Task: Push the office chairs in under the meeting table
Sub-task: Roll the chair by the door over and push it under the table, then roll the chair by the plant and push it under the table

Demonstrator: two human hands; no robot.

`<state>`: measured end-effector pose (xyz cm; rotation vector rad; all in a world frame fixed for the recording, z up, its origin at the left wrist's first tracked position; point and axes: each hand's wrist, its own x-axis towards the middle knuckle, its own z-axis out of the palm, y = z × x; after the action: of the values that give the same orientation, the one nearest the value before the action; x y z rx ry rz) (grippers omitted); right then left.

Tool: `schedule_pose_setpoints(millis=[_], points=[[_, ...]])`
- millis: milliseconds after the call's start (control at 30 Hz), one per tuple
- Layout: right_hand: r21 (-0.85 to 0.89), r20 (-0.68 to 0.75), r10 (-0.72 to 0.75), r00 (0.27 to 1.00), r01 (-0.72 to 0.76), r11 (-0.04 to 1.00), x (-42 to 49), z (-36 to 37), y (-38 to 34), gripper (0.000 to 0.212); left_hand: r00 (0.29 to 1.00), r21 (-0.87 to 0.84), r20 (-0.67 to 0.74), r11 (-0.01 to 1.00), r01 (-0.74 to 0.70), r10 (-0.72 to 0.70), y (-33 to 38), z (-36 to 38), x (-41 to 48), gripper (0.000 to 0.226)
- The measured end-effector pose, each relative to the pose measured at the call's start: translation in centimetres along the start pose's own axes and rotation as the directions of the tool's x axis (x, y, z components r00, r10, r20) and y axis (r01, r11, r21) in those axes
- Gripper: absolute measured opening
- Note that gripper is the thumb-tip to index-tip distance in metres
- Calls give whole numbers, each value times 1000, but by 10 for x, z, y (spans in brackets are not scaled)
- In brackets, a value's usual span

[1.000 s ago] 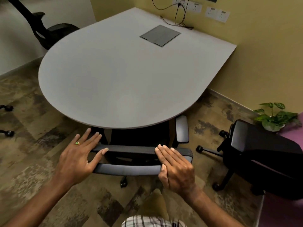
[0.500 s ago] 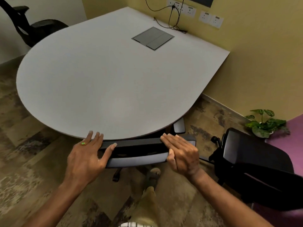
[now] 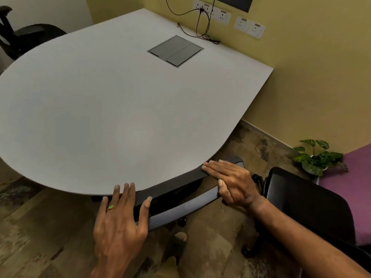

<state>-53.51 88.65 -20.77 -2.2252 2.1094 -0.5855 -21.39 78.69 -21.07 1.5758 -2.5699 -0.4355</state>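
Black chair [image 3: 26,35] tucked at the bench's [image 3: 120,109] far left, left hand [image 3: 118,223] flat and open on the near chair's backrest [image 3: 180,209], mostly under the bench edge, right hand [image 3: 232,181] flat on its top too, another chair [image 3: 305,201] still out on the right

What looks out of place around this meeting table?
One black office chair at right stands clear of the table, not pushed in. The chair under both hands is nearly tucked in, its backrest at the table edge. Nothing looks spilled or damaged.
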Motion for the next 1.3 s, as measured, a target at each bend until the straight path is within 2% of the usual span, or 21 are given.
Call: schedule_pose_setpoints(millis=[400,600,700,933,1300], points=[[-16,101,-29,994,31,999,-15,0,19,57,998,11,22,998,60,-60,24,1,-8,92],[-1,-55,73,996,-74,997,-43,-17,6,57,992,50,51,993,111,-114,29,1,-9,123],[28,-110,143,984,-141,990,-68,-29,1,58,996,40,-12,995,92,-91,42,4,-17,119],[11,-141,291,946,-292,956,-196,-41,-25,61,986,170,-110,980,-104,124,121,33,-95,103],[-98,-147,456,878,-472,876,-331,-50,-51,65,966,121,20,958,-259,259,182,65,-197,112]])
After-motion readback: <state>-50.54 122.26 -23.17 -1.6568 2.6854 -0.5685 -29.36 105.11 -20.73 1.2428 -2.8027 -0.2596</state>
